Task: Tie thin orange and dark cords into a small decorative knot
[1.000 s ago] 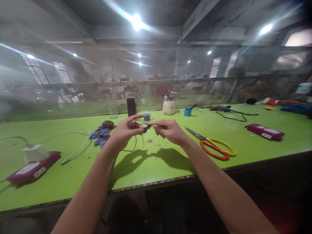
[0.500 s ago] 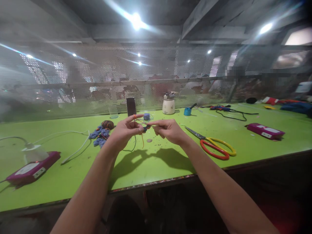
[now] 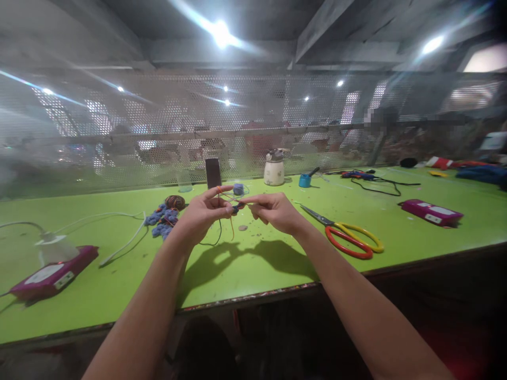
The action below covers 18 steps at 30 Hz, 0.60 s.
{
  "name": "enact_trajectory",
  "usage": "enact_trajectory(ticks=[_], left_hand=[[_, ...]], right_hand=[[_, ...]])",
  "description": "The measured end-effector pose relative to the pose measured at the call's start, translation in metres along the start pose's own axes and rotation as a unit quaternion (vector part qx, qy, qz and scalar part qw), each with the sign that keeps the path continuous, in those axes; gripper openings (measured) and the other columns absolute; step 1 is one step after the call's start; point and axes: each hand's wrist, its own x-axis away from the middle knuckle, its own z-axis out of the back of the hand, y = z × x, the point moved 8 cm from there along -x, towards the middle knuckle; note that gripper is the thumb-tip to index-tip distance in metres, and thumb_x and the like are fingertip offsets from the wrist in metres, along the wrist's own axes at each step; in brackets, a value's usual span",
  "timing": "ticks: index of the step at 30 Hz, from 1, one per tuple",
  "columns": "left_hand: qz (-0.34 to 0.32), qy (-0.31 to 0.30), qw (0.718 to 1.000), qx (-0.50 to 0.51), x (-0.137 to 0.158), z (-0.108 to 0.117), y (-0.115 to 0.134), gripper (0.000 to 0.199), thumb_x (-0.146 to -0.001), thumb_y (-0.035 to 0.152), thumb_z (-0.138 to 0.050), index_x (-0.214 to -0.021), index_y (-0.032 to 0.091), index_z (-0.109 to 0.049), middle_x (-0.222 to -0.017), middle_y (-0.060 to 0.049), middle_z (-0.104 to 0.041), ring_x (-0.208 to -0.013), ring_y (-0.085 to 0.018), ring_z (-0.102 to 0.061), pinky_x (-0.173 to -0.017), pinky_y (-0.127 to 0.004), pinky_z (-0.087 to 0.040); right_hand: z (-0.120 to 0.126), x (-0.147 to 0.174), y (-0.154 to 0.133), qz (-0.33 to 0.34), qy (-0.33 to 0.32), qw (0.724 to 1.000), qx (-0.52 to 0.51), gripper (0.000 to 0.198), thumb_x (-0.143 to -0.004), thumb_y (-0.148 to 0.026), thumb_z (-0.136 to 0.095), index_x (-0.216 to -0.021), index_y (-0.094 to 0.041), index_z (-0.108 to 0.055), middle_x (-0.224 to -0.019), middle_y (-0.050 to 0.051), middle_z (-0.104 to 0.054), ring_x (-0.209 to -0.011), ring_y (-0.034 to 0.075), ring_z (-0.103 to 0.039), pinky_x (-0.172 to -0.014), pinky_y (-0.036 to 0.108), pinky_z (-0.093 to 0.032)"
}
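Note:
My left hand point(image 3: 204, 214) pinches a small dark crocheted piece point(image 3: 236, 209) between thumb and fingers, above the green table. Orange yarn point(image 3: 219, 189) loops over its raised index finger, and loose ends hang below. Closed up against the piece's right side is my right hand point(image 3: 275, 212), index finger stretched toward it; what its fingers grip is too small to make out. Left of my hands lie blue crocheted pieces point(image 3: 160, 220) and a dark multicoloured yarn ball point(image 3: 175, 202). Behind the fingers sits a small bundle of blue yarn point(image 3: 238, 189).
Scissors point(image 3: 330, 222) with red and yellow handles lie right of my right hand. A phone point(image 3: 213, 173), a white bottle point(image 3: 274, 171) and a blue pot point(image 3: 304, 181) stand at the back, before a perforated screen point(image 3: 253, 105). Purple power strips point(image 3: 431, 212) sit at both sides.

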Motion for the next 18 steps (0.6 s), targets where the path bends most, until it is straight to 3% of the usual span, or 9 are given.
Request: enact_trajectory(ticks=[18], left_hand=[[-0.011,-0.001,1.000,0.001,-0.0009,-0.0013,0.0005,0.052,-0.068,0.011,-0.077,-0.118,0.016,-0.063,-0.069,0.000,-0.065,-0.067,-0.013,-0.060,-0.070,-0.029,-0.044]], right_hand=[[0.0012,-0.0002,0.0020,-0.018,0.037,0.998,-0.048,0.029,-0.082,-0.022,-0.060,-0.107,-0.014,-0.073,-0.056,-0.003,-0.053,-0.043,0.005,-0.038,-0.041,0.020,-0.030]])
